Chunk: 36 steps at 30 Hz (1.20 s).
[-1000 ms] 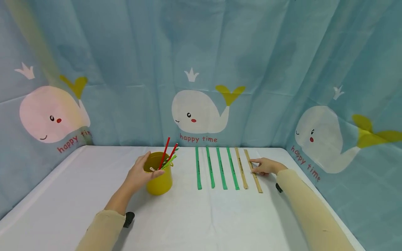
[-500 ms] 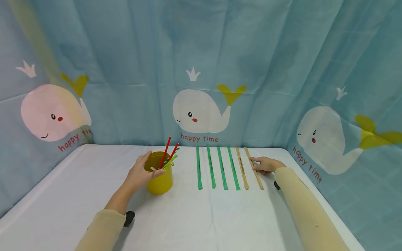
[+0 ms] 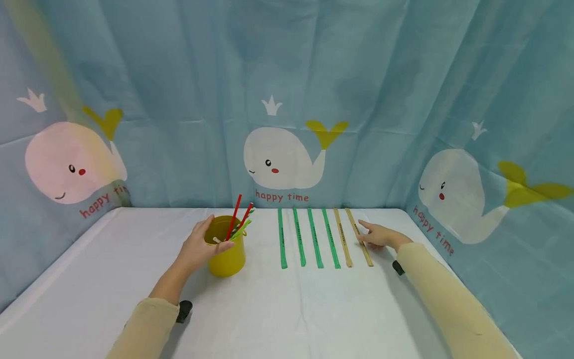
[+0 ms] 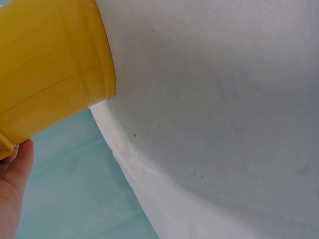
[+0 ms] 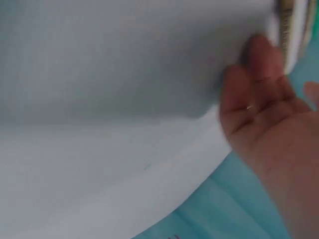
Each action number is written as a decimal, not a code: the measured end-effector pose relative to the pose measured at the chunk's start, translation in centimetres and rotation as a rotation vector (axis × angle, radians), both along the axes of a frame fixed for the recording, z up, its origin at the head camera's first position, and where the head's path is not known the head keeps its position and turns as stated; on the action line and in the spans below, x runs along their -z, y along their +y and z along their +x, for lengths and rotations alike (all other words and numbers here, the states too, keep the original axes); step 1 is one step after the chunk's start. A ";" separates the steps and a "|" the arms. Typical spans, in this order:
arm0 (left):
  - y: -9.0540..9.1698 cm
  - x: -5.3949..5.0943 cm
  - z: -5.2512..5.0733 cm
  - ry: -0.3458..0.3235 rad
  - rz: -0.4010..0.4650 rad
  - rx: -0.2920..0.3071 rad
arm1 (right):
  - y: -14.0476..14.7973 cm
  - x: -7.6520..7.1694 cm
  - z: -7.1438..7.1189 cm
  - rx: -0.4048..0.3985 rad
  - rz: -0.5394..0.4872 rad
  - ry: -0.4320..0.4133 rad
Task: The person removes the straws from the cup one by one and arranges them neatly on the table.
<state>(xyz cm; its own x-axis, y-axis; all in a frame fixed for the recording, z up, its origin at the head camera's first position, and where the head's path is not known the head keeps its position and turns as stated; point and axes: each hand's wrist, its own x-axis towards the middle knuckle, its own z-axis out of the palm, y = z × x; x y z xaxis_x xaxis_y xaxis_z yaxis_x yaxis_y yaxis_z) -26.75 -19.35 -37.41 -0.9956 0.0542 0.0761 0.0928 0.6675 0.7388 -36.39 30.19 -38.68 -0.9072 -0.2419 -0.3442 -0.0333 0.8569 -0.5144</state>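
Observation:
In the head view my left hand (image 3: 197,248) holds the rim of a yellow bucket (image 3: 227,260), thumb on the near side and fingers on the far left. Red straws (image 3: 234,218) and green ones (image 3: 240,229) stick out of it. The left wrist view has the bucket's side (image 4: 55,64) and a fingertip against it. My right hand (image 3: 380,236) is at the rightmost tan printed strip (image 3: 366,254), which looks like a wrapped straw. Its index finger points forward beside the strip; the thumb is close to or touching it. The right wrist view is blurred; the fingers bend loosely, gripping nothing visible.
Left of that strip lie another tan strip (image 3: 343,239) and several green strips (image 3: 315,239), roughly parallel, on a white-covered table (image 3: 269,314). A blue curtain (image 3: 179,149) with printed whales hangs behind the table and along its sides.
The rightmost tan strip has slid slightly away from me, its near end now about level with the others. My right index finger has lifted off it. The left hand stays on the bucket.

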 end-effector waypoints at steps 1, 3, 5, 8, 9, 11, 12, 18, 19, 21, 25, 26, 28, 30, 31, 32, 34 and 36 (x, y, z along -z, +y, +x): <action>0.0 0.0 0.0 0.003 -0.004 0.001 | 0.0 -0.3 0.2 -0.003 0.001 0.010; -0.1 0.1 0.0 0.012 -0.010 0.008 | -0.2 -0.9 0.8 0.006 -0.010 0.034; -0.1 0.1 0.0 0.016 -0.020 0.014 | -0.6 -1.5 1.4 0.018 -0.040 0.051; -0.2 0.1 0.0 0.021 -0.029 0.016 | -1.7 -2.4 2.3 0.028 -0.140 0.062; -0.2 0.1 0.0 0.022 -0.031 0.015 | -2.1 -2.7 2.6 0.029 -0.184 0.062; -0.1 0.0 0.0 0.022 -0.030 0.017 | -3.1 -3.3 3.2 0.017 -0.273 0.063; -0.1 0.0 0.0 0.020 -0.029 0.017 | -3.5 -3.6 3.5 0.011 -0.316 0.062; 0.2 -0.2 0.0 -0.003 -0.021 0.018 | -6.8 -4.6 5.0 -0.052 -0.492 0.079; 0.2 -0.2 0.0 -0.004 -0.022 0.017 | -7.5 -4.7 5.2 -0.063 -0.509 0.085; 0.1 -0.2 0.1 -0.006 -0.024 0.015 | -8.8 -4.7 5.4 -0.080 -0.547 0.084; -0.1 0.0 0.1 -0.004 -0.020 0.013 | -11.4 -4.4 5.8 -0.129 -0.634 0.061; -0.2 0.0 0.1 -0.003 -0.018 0.013 | -12.0 -4.3 5.9 -0.142 -0.658 0.051; -0.2 0.1 0.1 0.002 -0.020 0.012 | -13.1 -4.2 6.1 -0.167 -0.706 0.037; -0.2 0.0 0.1 0.011 -0.019 0.014 | -14.1 -4.2 6.3 -0.181 -0.734 0.033; -0.2 0.0 0.1 0.017 -0.020 0.015 | -14.6 -4.3 6.4 -0.188 -0.751 0.028; -0.1 0.0 0.1 0.021 -0.020 0.017 | -15.1 -4.3 6.4 -0.189 -0.765 0.022; 0.0 -0.1 0.1 0.024 -0.018 0.019 | -16.1 -4.3 6.4 -0.188 -0.788 0.012; 0.0 -0.1 0.1 0.022 -0.015 0.019 | -17.1 -4.3 6.5 -0.187 -0.812 0.004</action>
